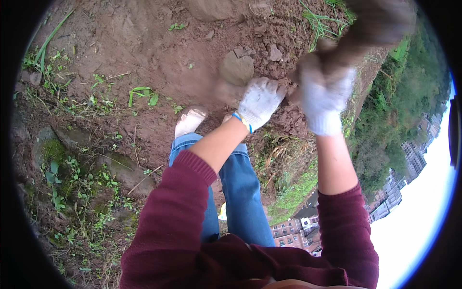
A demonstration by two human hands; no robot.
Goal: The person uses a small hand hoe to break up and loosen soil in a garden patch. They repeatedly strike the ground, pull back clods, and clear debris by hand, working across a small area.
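My left hand [261,103], in a white knit glove with muddy fingertips, reaches down to the reddish-brown soil. Its fingers curl downward against wet earth, and whether they grip anything is hidden. Just beyond it sits a rounded stone [236,68], partly sunk in mud. My right hand [326,95], gloved too, is raised to the right and blurred by motion. Its fingers close around a mud-caked brown object [375,27] that stretches toward the upper right; blur hides what it is.
Smaller stones [275,53] lie in the churned soil. My mud-smeared foot [190,120] stands on wet ground. Mossy rocks [54,148] and weeds cover the left side. To the right the ground ends at an edge, with a wooded slope [393,119] and buildings [388,195] beyond.
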